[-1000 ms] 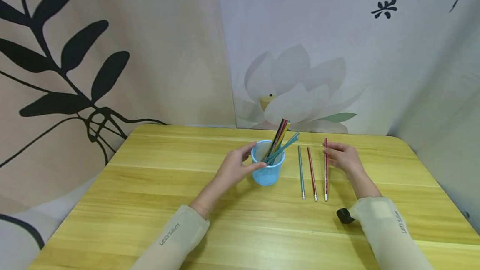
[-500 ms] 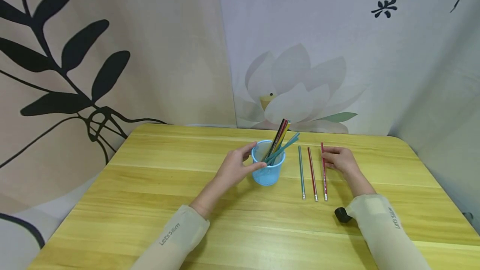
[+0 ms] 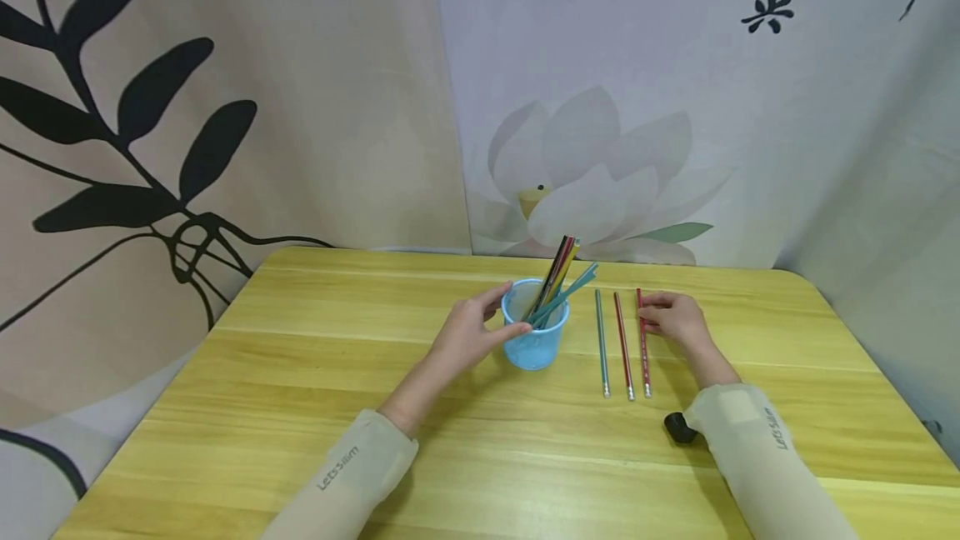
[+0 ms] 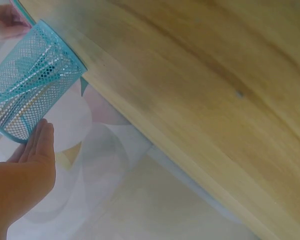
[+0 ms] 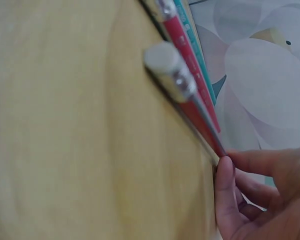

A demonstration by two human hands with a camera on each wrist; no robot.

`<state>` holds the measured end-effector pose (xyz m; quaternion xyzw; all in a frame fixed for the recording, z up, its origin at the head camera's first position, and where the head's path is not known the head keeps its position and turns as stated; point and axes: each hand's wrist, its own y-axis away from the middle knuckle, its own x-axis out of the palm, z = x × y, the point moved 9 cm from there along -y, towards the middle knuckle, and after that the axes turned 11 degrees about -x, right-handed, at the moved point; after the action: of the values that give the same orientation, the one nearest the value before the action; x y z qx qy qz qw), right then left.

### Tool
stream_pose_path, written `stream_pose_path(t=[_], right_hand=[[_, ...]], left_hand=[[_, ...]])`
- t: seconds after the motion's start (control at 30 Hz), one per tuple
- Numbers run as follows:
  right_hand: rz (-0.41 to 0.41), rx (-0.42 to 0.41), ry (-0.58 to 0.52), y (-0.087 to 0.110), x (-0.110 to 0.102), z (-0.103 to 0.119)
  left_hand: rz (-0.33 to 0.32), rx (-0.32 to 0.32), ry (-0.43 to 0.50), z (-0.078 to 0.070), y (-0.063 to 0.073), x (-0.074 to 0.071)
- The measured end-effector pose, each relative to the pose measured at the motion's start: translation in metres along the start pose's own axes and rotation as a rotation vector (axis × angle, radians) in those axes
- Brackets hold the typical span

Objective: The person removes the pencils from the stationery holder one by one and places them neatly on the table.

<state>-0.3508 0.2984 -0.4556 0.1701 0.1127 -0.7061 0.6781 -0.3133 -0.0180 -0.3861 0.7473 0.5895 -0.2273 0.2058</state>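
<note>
My left hand (image 3: 467,333) holds a light-blue mesh pencil cup (image 3: 536,352), thumb at the near rim and fingers at its far left side. The cup (image 4: 45,87) stands upright, with several dark, yellow and teal pencils (image 3: 559,273) leaning inside. To its right, a teal pencil (image 3: 602,348) and a red pencil (image 3: 624,348) lie side by side, eraser ends toward me. Beside them my right hand (image 3: 677,322) pinches another red pencil (image 3: 645,361) near its far end. In the right wrist view its white eraser (image 5: 162,57) points toward the camera.
Everything rests on a wood-grain table (image 3: 480,457). Behind its far edge hangs a printed cloth backdrop (image 3: 360,107) with leaves and a lotus. A small black object (image 3: 679,427) sits at the right sleeve cuff.
My right hand has moved left with its red pencil, bringing it closer to the other red one and nearly parallel. The left hand and the cup have stayed in place.
</note>
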Motion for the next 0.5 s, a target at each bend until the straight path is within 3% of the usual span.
stream_pose_path(t=[0.5], right_hand=[[-0.024, -0.054, 0.156, 0.0007, 0.0023, 0.0045]], left_hand=[[0.000, -0.006, -0.002, -0.0003, 0.0016, -0.0006]])
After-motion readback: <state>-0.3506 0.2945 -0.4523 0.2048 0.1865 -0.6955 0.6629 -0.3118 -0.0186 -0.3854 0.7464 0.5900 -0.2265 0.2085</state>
